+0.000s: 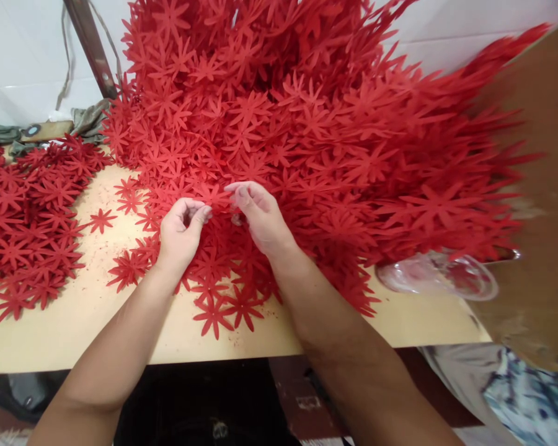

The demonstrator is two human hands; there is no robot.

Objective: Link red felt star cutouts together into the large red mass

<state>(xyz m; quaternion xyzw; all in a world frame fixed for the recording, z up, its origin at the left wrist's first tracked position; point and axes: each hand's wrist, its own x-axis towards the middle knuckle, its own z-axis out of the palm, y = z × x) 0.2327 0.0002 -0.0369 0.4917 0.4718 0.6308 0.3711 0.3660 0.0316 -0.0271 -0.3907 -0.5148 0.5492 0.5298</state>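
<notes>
Head view: one camera, looking down over two bare forearms onto a tan table (65,322).
Hands: two, both the wearer's own, meeting just in front of the chest line, at the near foot of the heap.
Left hand (182,230): curled, thumb and forefingers drawn together; whether anything is pinched between them cannot be told, hidden by the curl.
Right hand (259,214): thumb and forefinger pressed together on the edge of one red flower cutout (216,197), which bridges the gap between both hands.
Cutout in the grip: flat, star-petalled, level with the fingertips, touching the heap behind it.
Big heap (307,124): one mound of the same red flowers, too many to count, rising directly beyond the grip and spreading far to its right.
Second pile (23,223): one lower spread of the same flowers, well apart to the left of the grip; uncountable too.
Loose flowers: one single (101,220) lying alone left of the left hand; a few more scattered just below both wrists, roughly half a dozen.
Clear plastic item (439,275): one, blurred, right of the right forearm at the table edge; exact kind cannot be told.
Brown board (539,204): one, far right of the grip, blurred.
Red crumbs: fine specks on the bare tabletop beneath the forearms.
</notes>
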